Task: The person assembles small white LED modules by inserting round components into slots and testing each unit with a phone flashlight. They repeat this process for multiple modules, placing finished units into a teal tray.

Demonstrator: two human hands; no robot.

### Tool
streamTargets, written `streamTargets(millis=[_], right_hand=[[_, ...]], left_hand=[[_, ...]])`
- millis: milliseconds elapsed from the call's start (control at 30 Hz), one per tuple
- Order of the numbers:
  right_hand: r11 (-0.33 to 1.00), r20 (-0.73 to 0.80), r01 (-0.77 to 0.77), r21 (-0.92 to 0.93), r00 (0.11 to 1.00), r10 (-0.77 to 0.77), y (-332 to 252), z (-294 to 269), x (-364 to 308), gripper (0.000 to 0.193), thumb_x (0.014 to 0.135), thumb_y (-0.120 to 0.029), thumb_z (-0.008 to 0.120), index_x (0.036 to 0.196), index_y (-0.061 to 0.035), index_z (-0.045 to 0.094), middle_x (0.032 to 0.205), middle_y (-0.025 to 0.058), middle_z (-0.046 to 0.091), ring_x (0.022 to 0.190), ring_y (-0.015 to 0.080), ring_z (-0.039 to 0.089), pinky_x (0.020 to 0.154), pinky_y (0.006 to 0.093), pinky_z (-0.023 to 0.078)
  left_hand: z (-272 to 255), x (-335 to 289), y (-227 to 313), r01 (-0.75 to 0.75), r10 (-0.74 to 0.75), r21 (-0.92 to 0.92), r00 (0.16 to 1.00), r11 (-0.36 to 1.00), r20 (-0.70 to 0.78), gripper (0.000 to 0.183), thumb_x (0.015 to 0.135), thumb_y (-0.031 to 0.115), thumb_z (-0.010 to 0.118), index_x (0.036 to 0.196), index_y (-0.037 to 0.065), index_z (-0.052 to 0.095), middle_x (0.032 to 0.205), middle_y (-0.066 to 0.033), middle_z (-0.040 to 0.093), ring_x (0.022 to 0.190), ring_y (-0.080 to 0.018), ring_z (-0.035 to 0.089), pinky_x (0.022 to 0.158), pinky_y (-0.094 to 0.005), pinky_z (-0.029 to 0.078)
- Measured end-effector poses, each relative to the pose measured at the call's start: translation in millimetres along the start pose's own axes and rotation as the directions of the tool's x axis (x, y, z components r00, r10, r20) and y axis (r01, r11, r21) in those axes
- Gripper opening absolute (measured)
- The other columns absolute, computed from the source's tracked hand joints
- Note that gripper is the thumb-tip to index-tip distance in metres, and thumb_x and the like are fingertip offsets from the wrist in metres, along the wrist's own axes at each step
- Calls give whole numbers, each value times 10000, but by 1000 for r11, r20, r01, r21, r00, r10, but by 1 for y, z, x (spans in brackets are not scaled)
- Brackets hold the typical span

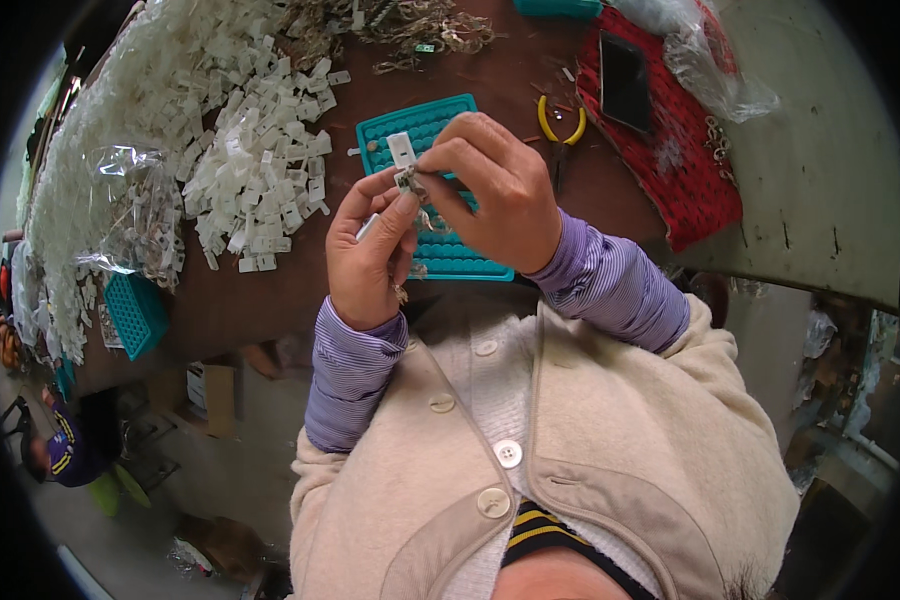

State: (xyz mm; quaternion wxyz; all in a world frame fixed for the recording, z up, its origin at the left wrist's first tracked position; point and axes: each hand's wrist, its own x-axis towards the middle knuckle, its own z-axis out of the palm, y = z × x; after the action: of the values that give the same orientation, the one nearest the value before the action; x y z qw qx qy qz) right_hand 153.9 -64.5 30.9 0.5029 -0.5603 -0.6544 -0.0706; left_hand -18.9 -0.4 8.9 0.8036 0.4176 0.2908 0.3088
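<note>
My left hand (368, 262) pinches a small dark and silvery part (404, 181) with thin strands hanging from it, perhaps a little circuit board. Another white piece (367, 228) sticks out between its fingers. My right hand (495, 178) comes in from the other side, thumb and fingers closed at the same spot. Just beyond both sets of fingertips stands a white plastic casing (401, 150); which hand bears it I cannot tell. Underneath lies a teal tray (460, 265) with rows of round hollows, partly covered by my hands.
Loose white casings (260, 180) are heaped at the left, beside a clear bag (135, 215) and a teal basket (136, 312). Tangled wired parts (410, 35) lie at the back. Yellow-handled pliers (562, 125), a phone (625, 85) and red cloth (705, 205) are at the right. A person (75, 440) is at lower left.
</note>
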Motion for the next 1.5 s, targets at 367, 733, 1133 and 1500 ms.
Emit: streamTargets(millis=[367,733,1133,1500], right_hand=[[998,-23,47,-44,999,-48,-3,-11,-14,194,750,29,785,911,4,679,875,85,590,791,256,646,669,361,569],[989,16,-33,146,999,31,-12,-6,-10,240,805,43,801,1023,-9,714,897,104,665,771,250,684,661,349,578],[984,100,61,165,992,-78,-16,30,1,228,801,70,783,1001,-3,700,882,99,677,787,260,692,656,349,581],[993,276,-28,-116,959,60,47,74,25,155,841,1,748,993,-18,722,919,115,668,897,318,686,777,380,570]], left_hand=[[17,-6,-3,-82,86,180,996,980,-14,396,976,102,775,1343,19,653,1044,-47,711,658,-8,564,434,-151,383],[-4,-11,1,-51,51,160,999,986,0,379,964,124,803,1309,29,680,991,-22,708,630,1,554,445,-158,374],[-38,-10,9,2,-3,82,1000,997,18,288,975,114,789,1240,33,710,900,-1,703,592,12,522,446,-161,355],[-66,13,8,20,-23,-26,993,999,-119,229,1049,190,665,1203,23,697,924,-39,748,553,9,494,432,-166,330]])
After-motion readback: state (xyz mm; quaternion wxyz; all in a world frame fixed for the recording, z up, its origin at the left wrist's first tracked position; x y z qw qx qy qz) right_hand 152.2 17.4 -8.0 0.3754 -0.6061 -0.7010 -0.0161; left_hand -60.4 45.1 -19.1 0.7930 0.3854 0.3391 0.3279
